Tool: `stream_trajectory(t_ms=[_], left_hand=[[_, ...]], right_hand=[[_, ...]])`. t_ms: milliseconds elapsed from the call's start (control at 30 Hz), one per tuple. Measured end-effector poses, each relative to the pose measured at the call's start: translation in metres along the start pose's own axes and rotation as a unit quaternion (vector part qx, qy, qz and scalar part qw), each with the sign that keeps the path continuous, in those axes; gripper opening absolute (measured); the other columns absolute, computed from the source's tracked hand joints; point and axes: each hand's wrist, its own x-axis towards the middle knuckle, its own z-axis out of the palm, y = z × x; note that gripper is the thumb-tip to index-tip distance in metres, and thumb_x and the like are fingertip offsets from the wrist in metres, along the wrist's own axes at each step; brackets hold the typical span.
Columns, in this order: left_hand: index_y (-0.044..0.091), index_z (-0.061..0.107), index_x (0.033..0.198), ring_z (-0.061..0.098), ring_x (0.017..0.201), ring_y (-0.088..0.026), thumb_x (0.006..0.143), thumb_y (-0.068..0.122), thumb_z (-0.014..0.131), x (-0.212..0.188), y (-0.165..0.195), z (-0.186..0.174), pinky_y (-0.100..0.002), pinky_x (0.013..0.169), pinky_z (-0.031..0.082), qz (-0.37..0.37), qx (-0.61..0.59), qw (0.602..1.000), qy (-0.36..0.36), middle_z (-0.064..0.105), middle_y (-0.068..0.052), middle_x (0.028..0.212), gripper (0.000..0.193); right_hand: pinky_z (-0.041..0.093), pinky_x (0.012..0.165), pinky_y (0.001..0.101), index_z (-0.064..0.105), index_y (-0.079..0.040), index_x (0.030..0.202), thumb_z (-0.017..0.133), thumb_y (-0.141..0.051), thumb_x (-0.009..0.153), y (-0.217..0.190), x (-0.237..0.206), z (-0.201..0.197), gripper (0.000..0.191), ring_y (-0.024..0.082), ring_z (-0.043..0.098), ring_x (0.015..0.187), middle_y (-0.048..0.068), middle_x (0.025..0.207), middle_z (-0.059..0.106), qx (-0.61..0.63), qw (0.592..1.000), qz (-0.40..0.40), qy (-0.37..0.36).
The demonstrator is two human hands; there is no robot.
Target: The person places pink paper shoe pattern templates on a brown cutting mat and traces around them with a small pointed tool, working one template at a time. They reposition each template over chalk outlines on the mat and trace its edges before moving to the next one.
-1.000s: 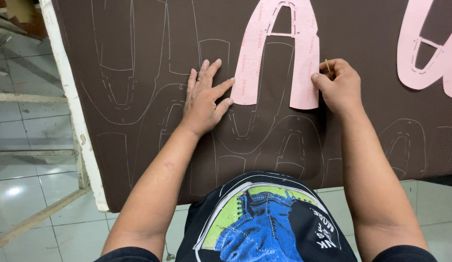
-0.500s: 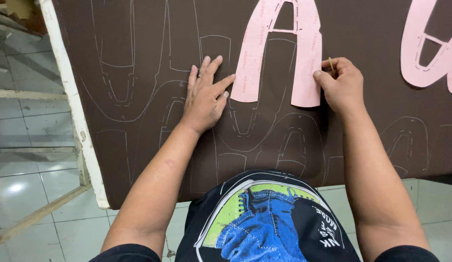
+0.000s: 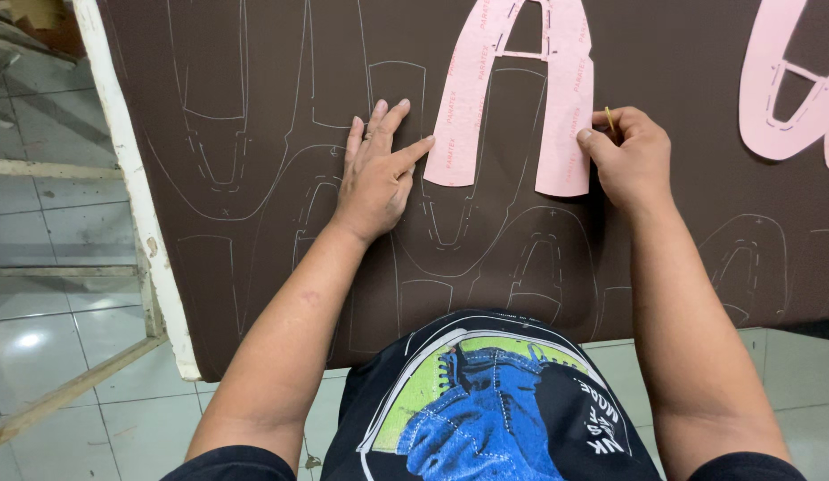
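A pink A-shaped paper pattern (image 3: 512,98) is laid flat on the dark brown sheet (image 3: 254,258) that covers the counter, among pale traced outlines. The left hand (image 3: 374,174) is pressed flat on the sheet, fingers spread, the forefinger tip touching the pattern's left leg. A thin yellowish marking tool (image 3: 609,120) is pinched in the curled fingers of the right hand (image 3: 633,160) at the edge of the pattern's right leg. A second pink pattern (image 3: 788,89) is seen farther right.

Brown sheet (image 3: 254,107): matt, leather-like, fine grain, thin pale traced outlines. Pink pattern piece (image 3: 521,98): stiff matt paperboard, smooth; second pink piece (image 3: 780,89) at 3 o'clock, same. Table edge (image 3: 121,151): white-painted wood, chipped. Floor tiles (image 3: 40,312) at 8 o'clock: glossy, reflective. Shirt (image 3: 486,401): black cloth, printed.
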Motion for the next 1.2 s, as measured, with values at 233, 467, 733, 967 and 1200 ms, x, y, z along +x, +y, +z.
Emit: stream_trajectory(t_ms=[233, 467, 733, 967, 1200], left_hand=[[0.023, 0.075, 0.127, 0.028, 0.155, -0.035, 0.095, 0.008, 0.066, 0.001, -0.001, 0.001, -0.057, 0.128, 0.012, 0.008, 0.000, 1.000, -0.002, 0.040, -0.011, 0.162, 0.037], [0.019, 0.072, 0.132, 0.022, 0.155, -0.036, 0.086, 0.024, 0.078, 0.000, 0.002, -0.007, -0.058, 0.127, 0.009, 0.013, -0.018, 0.999, -0.026, 0.035, -0.013, 0.163, 0.046], [0.020, 0.070, 0.136, 0.022, 0.156, -0.035, 0.088, 0.024, 0.078, -0.001, 0.003, -0.007, -0.057, 0.128, 0.009, 0.013, 0.000, 0.999, -0.031, 0.033, -0.012, 0.165, 0.048], [0.021, 0.069, 0.135, 0.022, 0.156, -0.035, 0.089, 0.025, 0.077, -0.002, 0.002, -0.005, -0.057, 0.128, 0.009, 0.013, 0.001, 1.000, -0.029, 0.033, -0.012, 0.164, 0.047], [0.021, 0.069, 0.136, 0.022, 0.156, -0.035, 0.089, 0.025, 0.077, -0.002, 0.001, -0.005, -0.057, 0.128, 0.009, 0.017, 0.006, 1.000, -0.026, 0.034, -0.013, 0.164, 0.047]], right_hand=[[0.052, 0.070, 0.0227, 0.072, -0.001, 0.110, 0.075, -0.011, 0.095, 0.008, 0.002, -0.001, 0.018, 0.005, 0.062, 0.076, 0.000, 0.089, 0.071, 0.007, 1.000, 0.008, 0.001], [0.052, 0.070, 0.0233, 0.071, 0.000, 0.111, 0.076, -0.013, 0.096, 0.013, 0.003, -0.001, 0.020, 0.006, 0.062, 0.076, 0.001, 0.089, 0.070, 0.001, 1.000, -0.008, 0.005], [0.052, 0.070, 0.0235, 0.071, -0.001, 0.109, 0.076, -0.015, 0.095, 0.015, 0.002, 0.001, 0.020, 0.006, 0.061, 0.076, 0.000, 0.088, 0.070, -0.013, 1.000, -0.014, 0.008], [0.051, 0.068, 0.0238, 0.069, -0.002, 0.109, 0.076, -0.016, 0.096, 0.014, 0.001, 0.002, 0.021, 0.006, 0.060, 0.074, -0.001, 0.086, 0.067, -0.024, 1.000, -0.014, 0.010], [0.051, 0.068, 0.0242, 0.069, -0.003, 0.117, 0.075, -0.015, 0.095, 0.010, 0.000, 0.003, 0.026, 0.006, 0.061, 0.074, -0.001, 0.085, 0.067, -0.023, 1.000, -0.002, 0.010]])
